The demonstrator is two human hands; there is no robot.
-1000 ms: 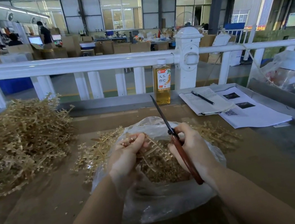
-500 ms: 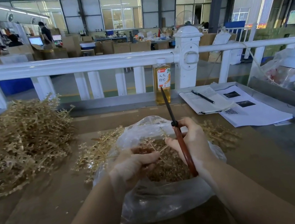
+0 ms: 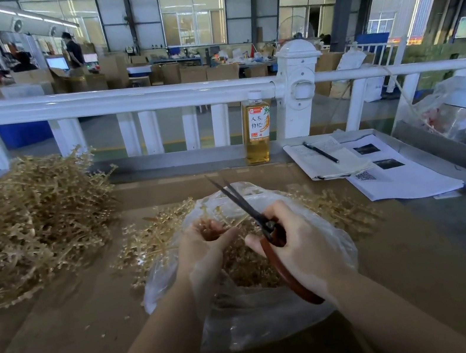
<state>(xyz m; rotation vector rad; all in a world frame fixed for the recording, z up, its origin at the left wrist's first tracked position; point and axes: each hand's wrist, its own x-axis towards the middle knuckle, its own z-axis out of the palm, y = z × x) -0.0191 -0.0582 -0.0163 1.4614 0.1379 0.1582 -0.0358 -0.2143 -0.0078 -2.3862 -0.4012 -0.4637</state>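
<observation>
A clear plastic bag (image 3: 251,322) lies open on the brown table, filled with small gold plastic pieces (image 3: 250,266). My right hand (image 3: 303,245) grips red-handled scissors (image 3: 271,241) above the bag, their dark blades slightly parted and pointing up and away to the left. My left hand (image 3: 204,250) is over the bag's left side, its curled fingers holding a small cluster of gold sprigs (image 3: 208,227) near the blades. More gold sprigs (image 3: 152,240) lie loose around the bag.
A big heap of gold plastic branches (image 3: 25,225) fills the table's left. A tea bottle (image 3: 256,128) stands at the back by a white railing (image 3: 119,103). Papers with a pen (image 3: 321,153) lie at the right, beside plastic-wrapped items (image 3: 463,111).
The scissors swung from leaning right to pointing up and left, and their blades have parted. My left hand rose a little with the sprigs towards the blades.
</observation>
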